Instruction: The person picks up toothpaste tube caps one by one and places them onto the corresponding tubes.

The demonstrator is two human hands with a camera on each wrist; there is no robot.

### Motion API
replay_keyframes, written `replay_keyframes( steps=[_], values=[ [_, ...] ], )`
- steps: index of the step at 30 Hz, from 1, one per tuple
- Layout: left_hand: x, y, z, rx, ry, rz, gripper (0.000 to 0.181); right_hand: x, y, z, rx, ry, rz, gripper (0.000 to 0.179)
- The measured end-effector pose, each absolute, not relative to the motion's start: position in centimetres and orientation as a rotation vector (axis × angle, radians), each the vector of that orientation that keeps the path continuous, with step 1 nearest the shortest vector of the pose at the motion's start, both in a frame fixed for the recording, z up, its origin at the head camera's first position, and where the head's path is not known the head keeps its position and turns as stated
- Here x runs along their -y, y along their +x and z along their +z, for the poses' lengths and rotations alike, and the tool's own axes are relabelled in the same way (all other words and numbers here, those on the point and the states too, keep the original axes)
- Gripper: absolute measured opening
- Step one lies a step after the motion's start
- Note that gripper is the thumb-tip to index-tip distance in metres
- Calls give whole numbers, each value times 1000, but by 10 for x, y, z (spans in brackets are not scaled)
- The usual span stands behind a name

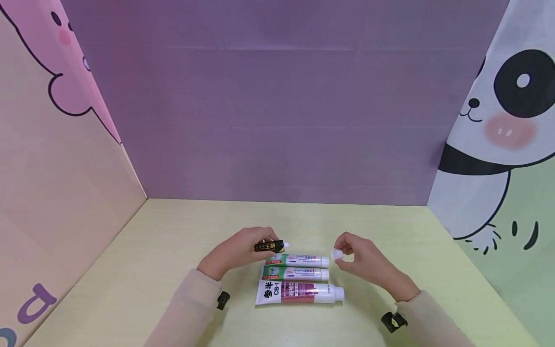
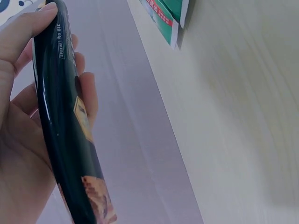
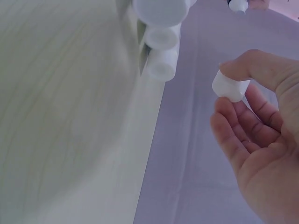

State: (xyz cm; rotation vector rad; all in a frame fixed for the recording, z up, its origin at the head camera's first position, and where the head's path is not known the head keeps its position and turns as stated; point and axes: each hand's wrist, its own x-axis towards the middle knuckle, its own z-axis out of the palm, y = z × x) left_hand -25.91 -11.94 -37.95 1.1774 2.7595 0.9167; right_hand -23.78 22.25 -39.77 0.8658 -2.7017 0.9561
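Observation:
My left hand (image 1: 244, 249) grips a black toothpaste tube (image 1: 270, 246), its uncapped white nozzle (image 1: 287, 245) pointing right; the left wrist view shows the tube (image 2: 65, 112) lengthwise between thumb and fingers. To the right, my right hand (image 1: 362, 258) pinches a small white cap (image 1: 336, 254) between thumb and fingertips, clear in the right wrist view too (image 3: 230, 87). Just below the black tube lie two green-and-white toothpaste tubes (image 1: 303, 260), side by side. Nearest me is a larger white-and-maroon tube (image 1: 299, 293). All three lying tubes have their white caps toward the right.
The tubes lie on a pale wood-grain table (image 1: 173, 231). A purple backdrop (image 1: 277, 111) rises at its far edge. Printed side panels stand left and right, with a pink cartoon figure (image 1: 71, 91) and a panda (image 1: 477, 130). Dark bands (image 1: 393, 321) sit at both wrists.

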Motion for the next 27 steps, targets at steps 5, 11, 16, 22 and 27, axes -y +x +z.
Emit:
replay_keyframes(
  steps=[5,11,16,22,27],
  values=[
    [114,-257,-378,-2753,1212,880,23,-215,-237,-397,2699,882,996,27],
    [107,-257,-381,-2747,1225,816,26,-210,-235,-398,2672,925,1070,26],
    [102,-255,-384,-2762,1245,779,26,-205,-233,-399,2645,977,1075,25],
    [98,-253,-383,-2763,1266,752,25,-200,-232,-399,2639,1031,1072,27],
    [94,-250,-381,-2754,1279,749,25,-196,-232,-400,2645,1046,1104,26]
  ],
)
